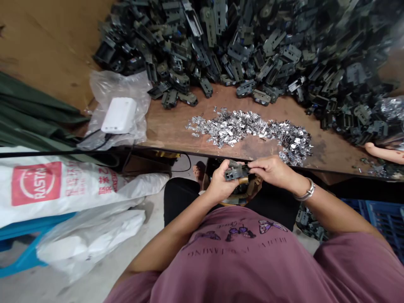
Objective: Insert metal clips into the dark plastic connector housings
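Note:
My left hand (219,183) is wrapped round a small dark grey-green toy vehicle body (234,171), held above my lap just off the table's front edge. From the other side, my right hand (272,170) has its thumb and fingertips pinched together at the vehicle's right end. Whatever lies between those fingertips is too small and covered to make out. Beyond my hands, a heap of small shiny silver pieces (233,127) lies on the brown table (170,122). At the back is a large pile of similar toy vehicle bodies (240,52).
A white box (119,115) with a cable sits on clear plastic at the left. White printed sacks (78,185) and a blue stool (41,242) stand lower left. Another person's hand (383,152) reaches in at the right edge. Blue crates (383,223) stand lower right.

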### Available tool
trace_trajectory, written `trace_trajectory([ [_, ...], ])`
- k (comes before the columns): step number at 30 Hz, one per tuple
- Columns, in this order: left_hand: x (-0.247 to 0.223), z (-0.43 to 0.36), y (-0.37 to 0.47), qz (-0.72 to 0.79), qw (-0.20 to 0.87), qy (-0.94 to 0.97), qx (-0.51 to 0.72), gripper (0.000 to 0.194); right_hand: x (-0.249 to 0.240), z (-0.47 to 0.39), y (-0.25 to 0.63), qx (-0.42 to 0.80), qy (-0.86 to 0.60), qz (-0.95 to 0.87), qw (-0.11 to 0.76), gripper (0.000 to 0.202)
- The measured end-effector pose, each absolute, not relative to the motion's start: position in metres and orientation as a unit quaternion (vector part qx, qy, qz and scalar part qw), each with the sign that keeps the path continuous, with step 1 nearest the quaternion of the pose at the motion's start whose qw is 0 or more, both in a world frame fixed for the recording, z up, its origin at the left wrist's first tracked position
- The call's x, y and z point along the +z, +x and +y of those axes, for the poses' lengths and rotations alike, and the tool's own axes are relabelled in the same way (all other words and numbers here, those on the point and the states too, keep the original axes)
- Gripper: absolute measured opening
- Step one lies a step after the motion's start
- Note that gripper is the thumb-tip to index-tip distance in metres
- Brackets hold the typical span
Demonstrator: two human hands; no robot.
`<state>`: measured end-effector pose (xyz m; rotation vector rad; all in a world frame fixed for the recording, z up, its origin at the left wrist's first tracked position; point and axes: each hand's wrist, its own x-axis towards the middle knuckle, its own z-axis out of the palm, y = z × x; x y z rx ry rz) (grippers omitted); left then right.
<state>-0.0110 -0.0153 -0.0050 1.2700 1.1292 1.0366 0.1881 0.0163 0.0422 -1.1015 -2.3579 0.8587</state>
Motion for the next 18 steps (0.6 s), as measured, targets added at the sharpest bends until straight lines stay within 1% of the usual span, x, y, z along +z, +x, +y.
trace_trajectory([
  [2, -0.009, -0.018, -0.015, 0.473, 0.562, 0.521, 0.435, 0.041, 0.043, 0.012, 0.192, 0.300, -0.383, -0.845, 0.224, 0.018],
  [6, -0.015, -0.021, -0.022, 0.478, 0.586, 0.503, 0.419, 0.043, 0.036, 0.000, 0.189, 0.206, -0.346, -0.872, 0.279, 0.021],
  [11, -0.015, -0.025, -0.026, 0.486, 0.575, 0.527, 0.394, 0.040, 0.019, -0.006, 0.175, 0.140, -0.283, -0.910, 0.269, 0.023],
  [15, -0.014, -0.023, -0.029, 0.498, 0.578, 0.530, 0.370, 0.035, 0.013, -0.002, 0.174, 0.144, -0.275, -0.910, 0.276, 0.022],
  [18, -0.013, -0.019, -0.033, 0.490, 0.590, 0.540, 0.347, 0.034, 0.012, 0.001, 0.176, 0.150, -0.261, -0.913, 0.275, 0.023],
])
